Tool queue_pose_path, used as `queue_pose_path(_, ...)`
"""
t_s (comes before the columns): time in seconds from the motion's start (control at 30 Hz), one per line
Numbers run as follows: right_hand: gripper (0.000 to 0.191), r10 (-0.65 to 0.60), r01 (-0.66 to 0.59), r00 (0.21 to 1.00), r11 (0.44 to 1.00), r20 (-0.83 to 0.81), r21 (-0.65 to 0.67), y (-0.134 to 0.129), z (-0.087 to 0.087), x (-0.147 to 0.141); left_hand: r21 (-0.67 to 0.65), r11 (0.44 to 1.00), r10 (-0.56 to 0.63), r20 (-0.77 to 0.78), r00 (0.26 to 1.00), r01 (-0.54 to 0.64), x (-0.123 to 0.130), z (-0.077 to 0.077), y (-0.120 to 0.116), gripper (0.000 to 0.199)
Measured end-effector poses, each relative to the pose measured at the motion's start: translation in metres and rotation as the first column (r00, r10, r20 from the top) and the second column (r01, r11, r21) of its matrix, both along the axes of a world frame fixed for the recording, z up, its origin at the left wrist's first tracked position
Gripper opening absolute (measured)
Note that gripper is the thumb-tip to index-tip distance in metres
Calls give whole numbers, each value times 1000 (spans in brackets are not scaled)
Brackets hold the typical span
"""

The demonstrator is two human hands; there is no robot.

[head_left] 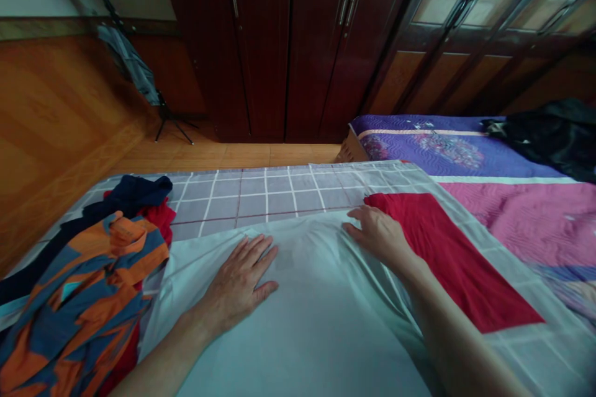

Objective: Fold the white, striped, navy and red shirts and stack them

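A large pale, whitish cloth (298, 316) is spread out in front of me, its garment kind not clear. My left hand (244, 273) lies flat on its upper left part, fingers extended and thumb apart. At the cloth's upper right edge rests my right hand (379, 232), fingers slightly bent and thumb apart, with nothing visible in it. Creases run down the cloth below that hand. Just right of my right hand lies a flat, folded red cloth (451, 254), partly behind my forearm. Left of the pale cloth is a heaped orange and blue-grey striped shirt (93, 285).
Grey checked bedding (246, 192) lies beneath the cloths. A dark navy garment (135, 195) and a red one (161, 217) sit at the left. On the right, a purple and pink quilt (447, 146) carries a black item (549, 133). Beyond stand a dark wardrobe (265, 49) and a clothes stand (162, 115).
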State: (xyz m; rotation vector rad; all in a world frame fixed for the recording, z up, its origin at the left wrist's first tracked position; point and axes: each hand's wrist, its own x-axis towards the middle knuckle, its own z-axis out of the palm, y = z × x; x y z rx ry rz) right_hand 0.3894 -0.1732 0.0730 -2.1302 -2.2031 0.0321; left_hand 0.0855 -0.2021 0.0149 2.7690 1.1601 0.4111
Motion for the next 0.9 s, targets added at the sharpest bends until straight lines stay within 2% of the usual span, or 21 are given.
queue_pose_path(0.07,22,-89,88,996,986,2,-145,-2,9,15,-4,1000,-1,-4,1000,1,0,0,0,53)
queue_pose_path(0.13,16,-121,103,990,966,-66,-236,-2,11,25,-7,1000,-3,2,1000,3,0,1,-1,52)
queue_pose_path(0.27,9,-132,43,954,948,-268,-315,6,4,38,3,1000,-5,30,1000,4,0,1,-2,50)
queue_pose_path(0.4,12,-182,-67,836,903,-517,-425,15,-3,52,16,1000,-3,39,999,3,0,-1,-1,49)
queue_pose_path(0.53,28,-218,-157,691,885,-689,-437,15,-7,66,25,1000,-12,49,999,10,-1,-2,-1,50)
queue_pose_path(0.67,38,-227,-195,597,889,-769,-414,14,-13,72,32,999,-15,50,999,13,-1,-3,0,49)
queue_pose_path(0.77,42,-236,-194,576,891,-783,-411,15,-15,73,36,999,-14,29,999,13,-1,-3,0,49)
queue_pose_path(0.9,41,-236,-178,605,891,-760,-418,17,-14,69,35,999,-17,-1,1000,17,-1,-3,0,49)
